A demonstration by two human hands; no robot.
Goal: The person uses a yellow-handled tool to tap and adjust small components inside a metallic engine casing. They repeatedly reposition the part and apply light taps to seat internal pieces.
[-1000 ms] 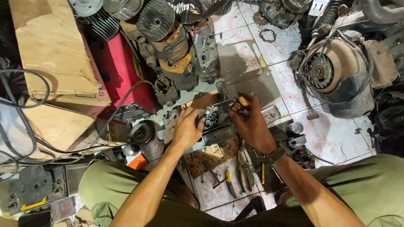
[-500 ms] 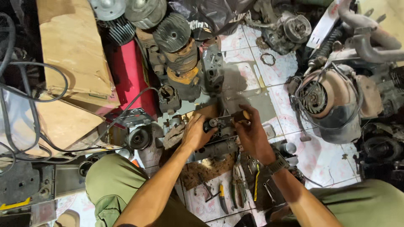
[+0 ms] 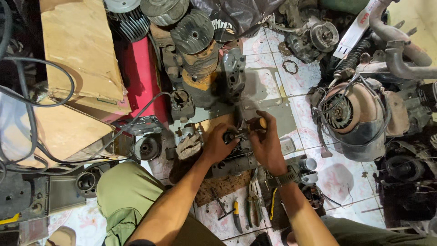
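Between both hands (image 3: 243, 143) sits, seemingly, a small engine part (image 3: 236, 136).

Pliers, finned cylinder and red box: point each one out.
pliers (image 3: 253, 204), head view, on the handles lying on the floor.
finned cylinder (image 3: 195, 33), head view, on its ribbed top.
red box (image 3: 139, 79), head view, on its bare upper face.

Small-engine repair workshop, work done on tiled floor (image 3: 268, 82). Finned engine cylinders (image 3: 193, 32), engine w/ fan housing (image 3: 350, 114), pliers (image 3: 252, 202), cables & cardboard boxes (image 3: 82, 50) crowd around.
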